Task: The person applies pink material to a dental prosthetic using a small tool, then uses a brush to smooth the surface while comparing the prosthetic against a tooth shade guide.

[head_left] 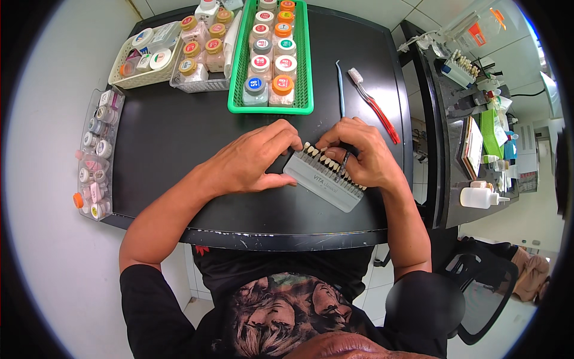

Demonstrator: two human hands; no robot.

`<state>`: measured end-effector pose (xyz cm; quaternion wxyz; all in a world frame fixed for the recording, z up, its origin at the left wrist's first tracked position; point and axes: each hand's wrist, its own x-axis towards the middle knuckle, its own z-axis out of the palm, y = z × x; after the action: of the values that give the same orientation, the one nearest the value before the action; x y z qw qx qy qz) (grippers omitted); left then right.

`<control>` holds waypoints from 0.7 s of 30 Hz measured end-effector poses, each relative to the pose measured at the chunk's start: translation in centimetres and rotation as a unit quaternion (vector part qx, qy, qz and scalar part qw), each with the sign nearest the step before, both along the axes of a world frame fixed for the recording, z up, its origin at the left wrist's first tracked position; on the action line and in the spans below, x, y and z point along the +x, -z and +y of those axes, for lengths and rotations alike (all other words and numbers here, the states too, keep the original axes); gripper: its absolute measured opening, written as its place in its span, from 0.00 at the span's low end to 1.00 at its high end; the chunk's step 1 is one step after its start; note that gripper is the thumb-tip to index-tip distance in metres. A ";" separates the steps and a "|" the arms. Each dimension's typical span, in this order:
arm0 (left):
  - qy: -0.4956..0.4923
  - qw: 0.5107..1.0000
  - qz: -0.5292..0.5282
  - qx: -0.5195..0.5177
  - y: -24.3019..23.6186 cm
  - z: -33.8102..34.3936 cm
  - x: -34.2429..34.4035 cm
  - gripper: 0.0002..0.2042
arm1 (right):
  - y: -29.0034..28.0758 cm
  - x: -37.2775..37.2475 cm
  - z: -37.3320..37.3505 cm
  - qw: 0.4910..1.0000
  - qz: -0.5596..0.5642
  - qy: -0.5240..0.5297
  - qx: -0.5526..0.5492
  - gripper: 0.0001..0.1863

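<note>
A grey dental shade guide [323,186] lies tilted on the black table, its row of tooth-coloured tabs along the far edge. My left hand [248,157] is closed on the guide's left end, thumb at the near corner and fingers at the far one. Over the right part of the row, my right hand [363,154] has its fingers bent together. A dark-stemmed shade tab [345,159] shows between its thumb and fingers. Its index fingertip is by the tabs near the left end. The right hand hides part of the row.
Beyond my hands stands a green basket [270,110] of capped jars. Left of it are a clear bin [203,85] and a cream basket [140,79]. A blue-handled tool [341,90] and a red toothbrush [373,106] lie at right. A jar rack [95,152] lines the left edge.
</note>
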<state>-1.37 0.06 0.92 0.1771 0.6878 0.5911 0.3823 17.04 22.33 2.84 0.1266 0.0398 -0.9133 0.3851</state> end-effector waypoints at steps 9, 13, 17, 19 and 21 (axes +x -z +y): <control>0.000 1.000 0.004 0.002 -0.1 0.1 0.1 0.28 | 0.3 0.0 0.1 1.000 0.006 0.007 0.011 0.18; -0.001 1.000 0.003 0.001 0.1 0.0 0.0 0.28 | -0.5 0.1 -0.2 1.000 -0.001 0.027 -0.008 0.14; 0.000 1.000 0.002 -0.001 -0.1 0.0 0.0 0.28 | -0.9 0.1 -0.4 0.999 -0.011 0.042 0.008 0.05; 0.001 1.000 0.000 0.001 0.1 0.0 0.1 0.28 | -0.7 0.1 -0.2 0.999 -0.013 0.037 0.023 0.03; 0.001 1.000 0.000 0.001 0.0 -0.1 0.0 0.28 | -0.3 0.1 -0.2 0.999 -0.016 0.032 0.037 0.03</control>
<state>-1.34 0.00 0.89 0.1766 0.6889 0.5898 0.3825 17.10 22.11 3.12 0.1229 0.0096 -0.9297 0.3470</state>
